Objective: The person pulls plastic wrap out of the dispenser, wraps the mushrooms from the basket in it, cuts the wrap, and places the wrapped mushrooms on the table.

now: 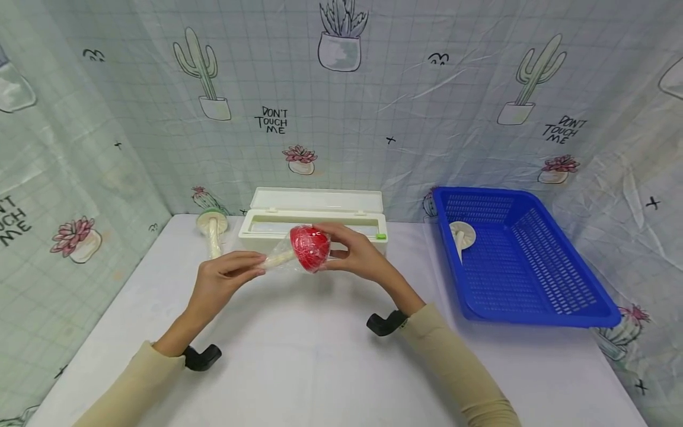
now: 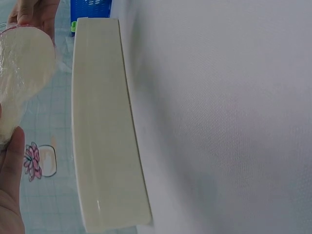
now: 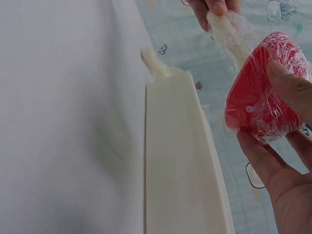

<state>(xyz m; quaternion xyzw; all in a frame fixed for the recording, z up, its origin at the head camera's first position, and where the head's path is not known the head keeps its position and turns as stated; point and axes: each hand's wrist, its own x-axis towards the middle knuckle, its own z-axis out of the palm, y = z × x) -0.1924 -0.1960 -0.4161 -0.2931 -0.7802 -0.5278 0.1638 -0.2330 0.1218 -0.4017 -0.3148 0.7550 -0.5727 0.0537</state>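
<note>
Red film-wrapped mushroom (image 1: pixel 300 252), between both hands (image 1: pixel 221 277) (image 1: pixel 358 252), left pinching its stem (image 1: pixel 280 259), right gripping its cap (image 1: pixel 312 249).

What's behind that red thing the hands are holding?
In the head view, behind the red cap sits a cream box with its lid open. The cap hides part of its opening and front from sight.

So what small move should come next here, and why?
Probably the left hand should press the loose plastic wrap snug against the stem of the red mushroom: the wrap puffs out around that stem, and with the right hand holding the cap, the left fingers, at the stem's end, seem well placed.
</note>
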